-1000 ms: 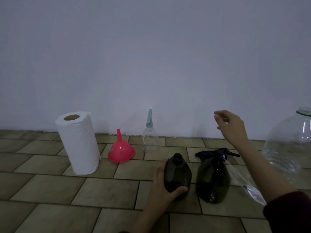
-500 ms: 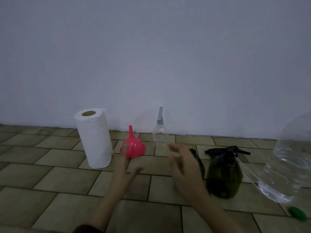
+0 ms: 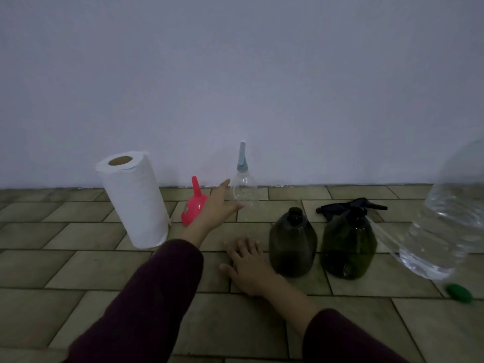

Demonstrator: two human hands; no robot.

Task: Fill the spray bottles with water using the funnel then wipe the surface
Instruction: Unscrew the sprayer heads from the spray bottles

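The funnel (image 3: 194,203) stands upside down on the tiled floor (image 3: 78,263), partly behind the left hand (image 3: 218,205), which reaches out with fingers straight, holding nothing. Just beyond its fingertips stands a clear bottle (image 3: 243,191). The right hand (image 3: 247,263) lies flat on the floor, fingers spread. Just right of it stand two dark bottles (image 3: 292,244), then a jug (image 3: 450,226). A paper roll (image 3: 133,199) stands left of the left hand.

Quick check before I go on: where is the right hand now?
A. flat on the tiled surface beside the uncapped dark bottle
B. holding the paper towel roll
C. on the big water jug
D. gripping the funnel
A: the right hand lies flat on the tiled surface, just left of the uncapped dark bottle, holding nothing.
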